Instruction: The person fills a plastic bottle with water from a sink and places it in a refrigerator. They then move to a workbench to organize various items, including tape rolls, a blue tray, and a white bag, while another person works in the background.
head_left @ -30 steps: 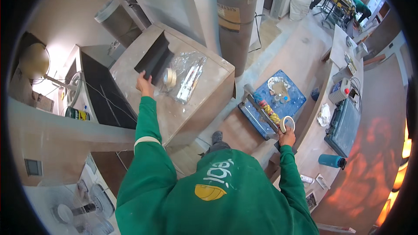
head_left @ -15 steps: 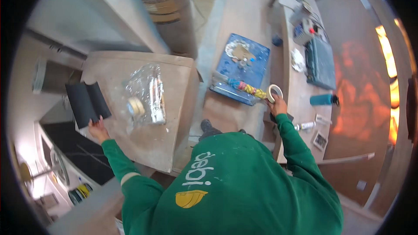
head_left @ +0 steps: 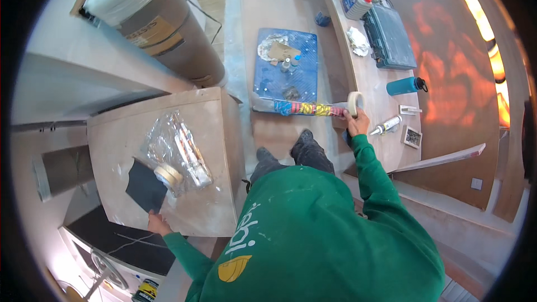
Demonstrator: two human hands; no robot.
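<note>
Since a moment ago, the left hand [head_left: 158,223] has drawn the dark sheet [head_left: 146,185] toward the near edge of the surface [head_left: 218,134], gripping its corner beside a tape roll [head_left: 168,175], while the right hand [head_left: 356,123] clutches another tape roll [head_left: 354,103].

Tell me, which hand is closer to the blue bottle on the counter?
The right. The right hand, holding a tape roll, is just left of the blue bottle. The left hand is far across, at the dark sheet on the wooden box.
</note>
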